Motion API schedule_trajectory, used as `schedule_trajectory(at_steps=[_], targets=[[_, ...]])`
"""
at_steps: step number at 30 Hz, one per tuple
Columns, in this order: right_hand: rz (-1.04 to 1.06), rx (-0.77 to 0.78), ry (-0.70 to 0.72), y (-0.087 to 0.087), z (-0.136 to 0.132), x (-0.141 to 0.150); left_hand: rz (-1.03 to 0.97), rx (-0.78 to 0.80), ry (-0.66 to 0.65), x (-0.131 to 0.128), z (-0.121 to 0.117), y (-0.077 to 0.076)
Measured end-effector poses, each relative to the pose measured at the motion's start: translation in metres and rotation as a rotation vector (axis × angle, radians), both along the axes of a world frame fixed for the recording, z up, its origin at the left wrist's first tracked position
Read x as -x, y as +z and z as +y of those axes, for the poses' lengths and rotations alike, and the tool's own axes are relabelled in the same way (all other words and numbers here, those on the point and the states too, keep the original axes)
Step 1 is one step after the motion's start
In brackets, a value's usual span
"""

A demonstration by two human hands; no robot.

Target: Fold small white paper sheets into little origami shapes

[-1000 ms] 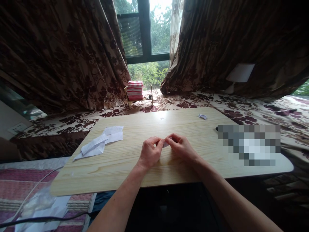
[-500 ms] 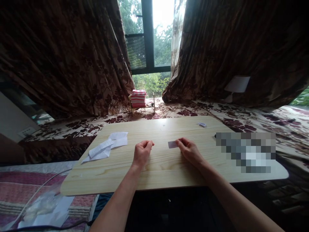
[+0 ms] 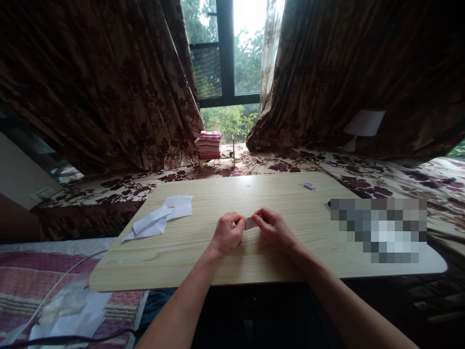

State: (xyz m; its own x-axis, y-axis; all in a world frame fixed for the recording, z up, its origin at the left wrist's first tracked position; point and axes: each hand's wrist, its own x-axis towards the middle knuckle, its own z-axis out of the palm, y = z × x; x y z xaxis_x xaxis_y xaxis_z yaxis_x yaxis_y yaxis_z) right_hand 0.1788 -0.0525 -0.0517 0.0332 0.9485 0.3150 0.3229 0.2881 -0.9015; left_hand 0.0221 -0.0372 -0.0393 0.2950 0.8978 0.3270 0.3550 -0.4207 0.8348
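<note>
Above the middle of the wooden table [image 3: 232, 264], a small slip of paper [image 3: 250, 223] spans the gap between my hands. My right hand [image 3: 275, 229] pinches its right end between thumb and fingers. My left hand [image 3: 228, 233] is closed, its thumb and forefinger at the slip's left edge; the other fingers curl under out of sight. Several white paper pieces [image 3: 154, 224] lie overlapping to the left of my hands. A small crumpled piece of paper [image 3: 308, 185] rests near the far right edge.
Tiny scraps [image 3: 248, 186] lie at the table's far middle. A pixelated patch hides an object at the right. Behind the table, a small rack [image 3: 234, 157] with folded striped cloths [image 3: 209, 144] and a white lamp [image 3: 364, 123] stand on the floral cover. A cable [image 3: 61, 280] runs at lower left.
My left hand has moved right and my right hand slightly left, so they have come together at the slip of paper. The left fingers now meet its left edge. The view has shifted slightly.
</note>
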Motion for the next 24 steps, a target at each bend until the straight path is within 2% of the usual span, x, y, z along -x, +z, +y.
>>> schedule_trajectory(at_steps=[7,11,19,24], targets=[[0.099,-0.042,-0.189,0.0026,0.0068,-0.0006,-0.091,0.039,0.141,-0.0007,-0.001,0.0016],[0.07,-0.068,-0.078,0.0074,0.0054,0.003,-0.118,0.049,0.116,0.0011,-0.0017,0.0059],[0.021,-0.053,0.047,0.0039,0.0039,0.005,-0.057,0.078,-0.042,0.0009,-0.0037,0.0077],[-0.017,-0.027,0.029,0.0025,0.0024,0.0067,-0.015,0.063,-0.037,-0.0005,-0.0023,0.0032]])
